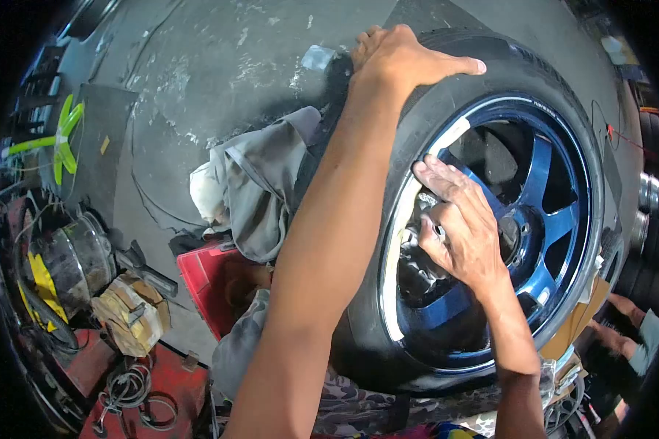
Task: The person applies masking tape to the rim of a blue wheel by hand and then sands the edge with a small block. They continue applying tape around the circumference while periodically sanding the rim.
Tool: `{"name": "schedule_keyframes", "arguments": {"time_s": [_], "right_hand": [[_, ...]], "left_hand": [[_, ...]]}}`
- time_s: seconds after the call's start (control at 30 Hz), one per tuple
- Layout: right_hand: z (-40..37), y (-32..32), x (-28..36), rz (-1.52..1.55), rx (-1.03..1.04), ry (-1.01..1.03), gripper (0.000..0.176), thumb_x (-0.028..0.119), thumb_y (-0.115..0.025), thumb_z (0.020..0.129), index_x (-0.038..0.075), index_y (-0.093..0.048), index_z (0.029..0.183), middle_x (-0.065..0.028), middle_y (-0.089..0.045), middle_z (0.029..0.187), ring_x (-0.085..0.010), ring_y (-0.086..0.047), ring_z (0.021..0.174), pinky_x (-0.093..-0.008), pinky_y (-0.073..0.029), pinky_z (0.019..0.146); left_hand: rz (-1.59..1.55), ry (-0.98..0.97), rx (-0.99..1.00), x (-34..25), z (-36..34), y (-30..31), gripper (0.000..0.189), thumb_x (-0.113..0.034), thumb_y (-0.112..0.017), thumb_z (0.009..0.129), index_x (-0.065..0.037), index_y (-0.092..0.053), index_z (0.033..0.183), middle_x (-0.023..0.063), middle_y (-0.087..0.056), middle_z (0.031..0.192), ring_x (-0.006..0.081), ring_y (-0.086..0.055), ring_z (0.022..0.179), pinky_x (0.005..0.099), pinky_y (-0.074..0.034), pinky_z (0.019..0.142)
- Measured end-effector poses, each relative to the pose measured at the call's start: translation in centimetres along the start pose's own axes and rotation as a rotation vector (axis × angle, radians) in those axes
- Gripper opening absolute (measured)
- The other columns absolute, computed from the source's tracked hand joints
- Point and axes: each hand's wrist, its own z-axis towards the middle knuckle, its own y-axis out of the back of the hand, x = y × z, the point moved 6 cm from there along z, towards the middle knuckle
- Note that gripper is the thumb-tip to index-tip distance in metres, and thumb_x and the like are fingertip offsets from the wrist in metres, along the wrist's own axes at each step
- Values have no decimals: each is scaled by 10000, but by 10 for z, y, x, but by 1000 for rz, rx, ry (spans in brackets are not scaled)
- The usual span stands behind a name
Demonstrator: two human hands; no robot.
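A car wheel stands in front of me, with a black tire (447, 80) around a dark blue spoked rim (538, 172). My left hand (395, 58) grips the tire at its top left, fingers over the tread and thumb stretched along the sidewall. Strips of pale tape (392, 293) follow the left edge of the rim. On that tape lie the fingertips of my right hand (465, 223), the fingers stretched out and the thumb bent apart from them. Behind this hand, crumpled silvery material (417, 260) shows through the rim opening.
Grey cloth (260, 183) and a red bin (201, 282) are left of the tire. Farther left are a taped cardboard box (132, 314), a metal drum (80, 256) and a coiled cable (128, 388). Another person's arms (622, 329) show at the lower right, near cardboard (575, 322).
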Motion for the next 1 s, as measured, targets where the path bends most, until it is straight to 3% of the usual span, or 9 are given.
{"name": "schedule_keyframes", "arguments": {"time_s": [0.27,0.5,0.67,0.8,0.87,0.93,0.97,1.0], "right_hand": [[-10,-4,16,112,61,182,226,143,-773,763,15,-610,854,-170,-690,1341,-350,-612,1373,-467,-519,1153],[-17,-6,24,181,119,318,225,166,-760,802,18,-611,882,-166,-686,1343,-336,-627,1347,-474,-509,1174],[2,-2,-7,142,61,250,219,161,-763,823,34,-590,868,-159,-690,1324,-346,-617,1361,-501,-513,1156],[15,7,-21,99,-12,160,189,66,-759,814,33,-578,857,-148,-726,1271,-347,-651,1324,-466,-531,1112],[19,15,-29,134,-141,59,176,19,-749,828,36,-578,862,-144,-750,1202,-346,-705,1206,-445,-561,1024],[18,19,-25,173,-137,8,176,14,-750,839,37,-577,863,-145,-753,1174,-341,-716,1142,-440,-568,983],[18,20,-25,214,-139,-48,177,9,-750,850,39,-577,865,-146,-756,1146,-336,-726,1078,-436,-575,942],[20,21,-16,173,-134,73,187,20,-752,829,43,-569,860,-147,-745,1138,-324,-711,1008,-436,-579,900]], "left_hand": [[69,-21,-25,-2,-1,4,1292,-858,-838,547,71,-635,1420,338,-543,1515,450,-489,1469,479,-397,1236],[84,-32,-74,-1,0,2,1321,-865,-837,530,88,-627,1420,355,-573,1479,467,-494,1462,508,-402,1228],[77,-26,-59,-3,-1,5,1338,-871,-838,517,89,-621,1425,360,-570,1480,477,-484,1469,523,-395,1231],[78,-11,-59,-1,1,4,1349,-885,-830,514,85,-620,1427,358,-533,1519,477,-466,1481,517,-385,1236],[78,-11,-57,-2,1,4,1341,-885,-832,513,81,-629,1420,355,-523,1528,474,-462,1483,519,-383,1236],[78,-6,-58,-2,1,5,1332,-885,-833,513,77,-638,1413,352,-514,1537,472,-458,1486,522,-381,1237],[96,-8,-65,-3,2,5,1388,-885,-835,498,115,-597,1431,353,-547,1506,457,-519,1443,497,-426,1204],[114,-10,-70,-3,1,6,1444,-884,-837,483,152,-557,1449,354,-581,1474,443,-580,1400,472,-472,1172]]}}
